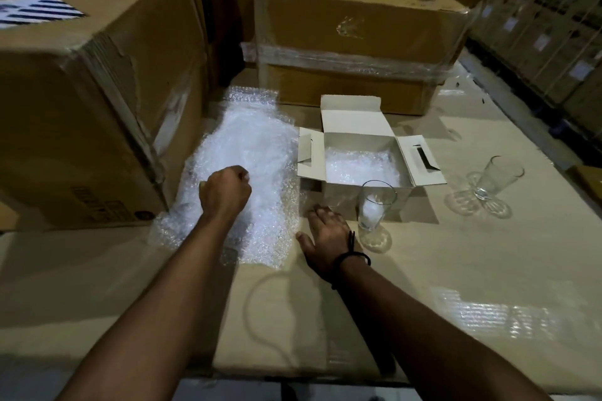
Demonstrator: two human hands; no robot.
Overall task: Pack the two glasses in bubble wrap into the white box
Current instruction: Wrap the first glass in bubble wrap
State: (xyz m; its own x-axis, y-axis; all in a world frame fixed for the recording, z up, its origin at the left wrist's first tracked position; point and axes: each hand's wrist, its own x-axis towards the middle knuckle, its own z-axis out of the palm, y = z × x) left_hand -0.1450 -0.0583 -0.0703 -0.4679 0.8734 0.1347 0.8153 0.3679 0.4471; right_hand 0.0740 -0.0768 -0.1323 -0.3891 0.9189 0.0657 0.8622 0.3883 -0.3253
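Observation:
A pile of bubble wrap (250, 153) lies on the cardboard work surface, left of the open white box (361, 197). My left hand (226, 190) is curled on top of the bubble wrap and seems to pinch it. My right hand (325, 238) lies flat with spread fingers at the wrap's right edge, just in front of the box. The box has bubble wrap lining (358, 166) inside it. One clear glass (374, 208) stands upright before the box with white stuffing inside, right of my right hand. A second glass (496, 177) stands empty farther right.
A large cardboard box (81, 101) stands at the left against the wrap. A film-wrapped cardboard box (358, 42) sits behind the white box. Stacked cartons (553, 26) fill the right background. The cardboard surface (423, 319) ends near my body.

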